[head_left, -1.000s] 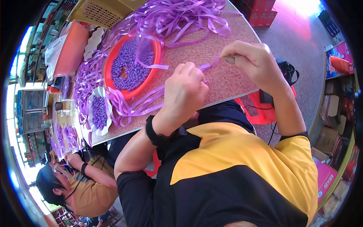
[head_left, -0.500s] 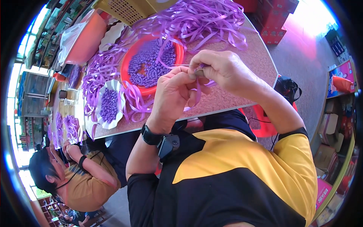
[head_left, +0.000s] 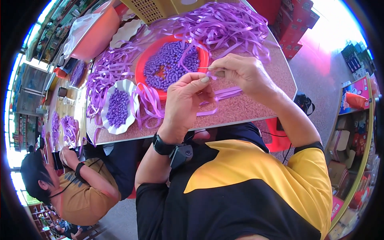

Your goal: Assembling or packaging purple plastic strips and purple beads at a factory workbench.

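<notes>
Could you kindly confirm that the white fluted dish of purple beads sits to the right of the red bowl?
Not quite: the head view shows the white fluted dish of purple beads sitting to the left of the red bowl.

Grey floor, pinkish glare upper right; yellow-edged shelf right; bright light left.

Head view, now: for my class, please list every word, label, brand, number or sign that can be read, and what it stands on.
Nothing can be quoted.
Red cartons, upper right: pale printed marks, too small and blurred to read.
Pink-and-blue panel, right: printed, too small to read.
Pink box, lower right: pale marks, too blurred to read.
Purple beads and purple ribbons: no lettering visible.
</notes>
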{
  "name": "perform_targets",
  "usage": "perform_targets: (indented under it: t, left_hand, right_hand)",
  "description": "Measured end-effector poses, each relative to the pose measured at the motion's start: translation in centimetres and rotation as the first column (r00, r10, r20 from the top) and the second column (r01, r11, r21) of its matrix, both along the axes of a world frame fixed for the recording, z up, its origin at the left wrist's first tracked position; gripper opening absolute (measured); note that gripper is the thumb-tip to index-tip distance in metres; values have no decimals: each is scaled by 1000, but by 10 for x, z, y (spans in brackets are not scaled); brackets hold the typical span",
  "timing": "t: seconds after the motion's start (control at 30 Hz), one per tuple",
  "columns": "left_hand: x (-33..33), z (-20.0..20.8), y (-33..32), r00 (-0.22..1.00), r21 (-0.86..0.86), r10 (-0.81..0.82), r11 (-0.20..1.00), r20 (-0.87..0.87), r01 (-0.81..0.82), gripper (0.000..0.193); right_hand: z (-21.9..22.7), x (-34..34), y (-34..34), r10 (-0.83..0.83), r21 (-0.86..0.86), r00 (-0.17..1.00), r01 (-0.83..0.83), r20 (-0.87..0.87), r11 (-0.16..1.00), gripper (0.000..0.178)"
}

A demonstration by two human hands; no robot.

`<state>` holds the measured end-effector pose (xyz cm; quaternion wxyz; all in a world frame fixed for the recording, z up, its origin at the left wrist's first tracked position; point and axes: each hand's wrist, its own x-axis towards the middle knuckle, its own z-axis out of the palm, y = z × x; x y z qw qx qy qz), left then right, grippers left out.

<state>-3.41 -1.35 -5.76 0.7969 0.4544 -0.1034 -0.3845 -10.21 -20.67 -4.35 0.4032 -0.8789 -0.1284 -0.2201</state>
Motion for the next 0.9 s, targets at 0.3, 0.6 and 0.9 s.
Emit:
perform_targets:
  t: [0.3,0.6,0.9]
  left_hand:
    - [0,-4,22,979,-22,188,982,79,-187,15]
    - [-8,-2,24,969,-39,230,973,90,-227,16]
    - [-14,-2,24,951,-43,260,966,169,-256,15]
  right_hand:
    - [12,5,3,95,-110,995,-99,-41,989,23]
    - [11,1,5,44,-191,997,-55,-60,980,26]
    - [8,3,2,74,-198,997,-80,-35,977,17]
